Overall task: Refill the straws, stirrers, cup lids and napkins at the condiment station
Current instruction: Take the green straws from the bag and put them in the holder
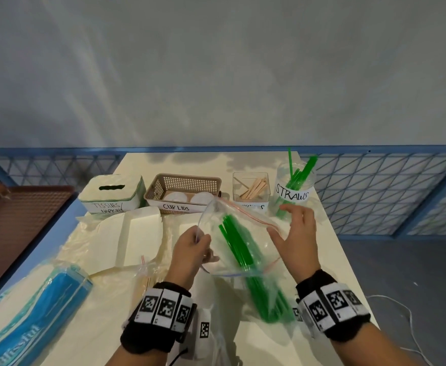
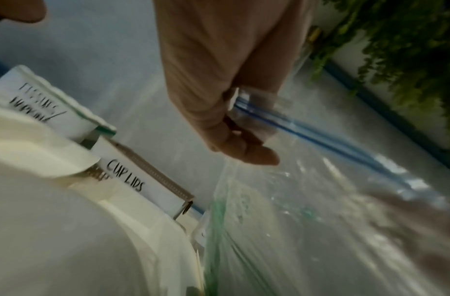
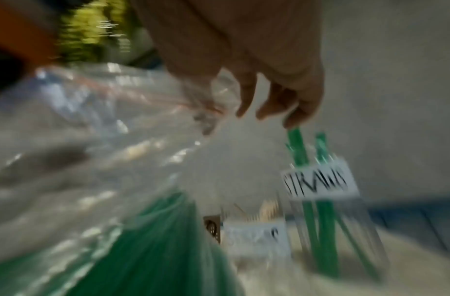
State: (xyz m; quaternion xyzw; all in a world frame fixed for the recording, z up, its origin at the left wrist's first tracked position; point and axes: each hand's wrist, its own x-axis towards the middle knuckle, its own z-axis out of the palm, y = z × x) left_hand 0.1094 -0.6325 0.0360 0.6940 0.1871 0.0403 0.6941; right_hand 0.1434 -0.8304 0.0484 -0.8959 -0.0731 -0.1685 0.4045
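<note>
A clear zip bag (image 1: 245, 223) of green straws (image 1: 239, 249) hangs above the cream table (image 1: 330, 249), its mouth pulled wide. My left hand (image 1: 199, 237) pinches the bag's left rim, the blue zip strip showing at the left hand (image 2: 234, 120). My right hand (image 1: 277, 220) pinches the right rim by the red strip, its other fingers spread. In the blurred right wrist view the right hand (image 3: 226, 100) has plastic between thumb and forefinger. Just beyond it stands the clear jar labelled STRAWS (image 1: 294, 186), the same jar (image 3: 320, 186), with a few green straws inside.
Along the back stand a tissue box (image 1: 111, 194), a CUP LIDS basket (image 1: 182, 191) and a clear stirrer box (image 1: 251, 188). An open white carton (image 1: 134, 233), a bag of stirrers (image 1: 145, 278) and a blue napkin pack (image 1: 32, 313) lie at the left. A brown tray (image 1: 18, 220) sits beyond the table's left edge.
</note>
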